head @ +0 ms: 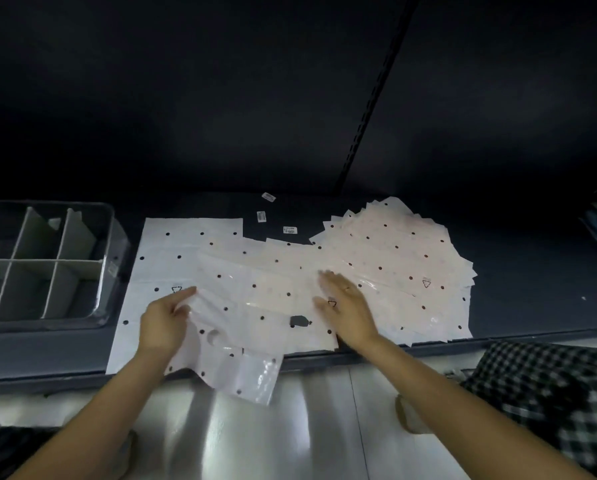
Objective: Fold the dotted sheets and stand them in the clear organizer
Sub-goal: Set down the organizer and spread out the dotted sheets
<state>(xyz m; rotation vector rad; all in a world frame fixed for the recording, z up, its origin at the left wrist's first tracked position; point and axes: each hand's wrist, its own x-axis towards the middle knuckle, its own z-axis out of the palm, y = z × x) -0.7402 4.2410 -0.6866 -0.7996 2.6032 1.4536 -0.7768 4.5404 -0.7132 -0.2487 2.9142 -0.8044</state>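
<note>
Dark matte back panel point(193, 98) above and beyond both hands, split by slotted upright rail point(373, 98) beyond right hand. Dark shelf surface point(519, 282) under and to both sides of hands. Glossy pale floor point(255, 441) below forearms, streaked with light reflections. Dim overall.

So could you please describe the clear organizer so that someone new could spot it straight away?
Start at the dark shelf covered with white dotted sheets. Look to its far left end, beside the flat sheet. The clear organizer is the only box there: see-through walls, split by pale dividers into compartments.
</note>
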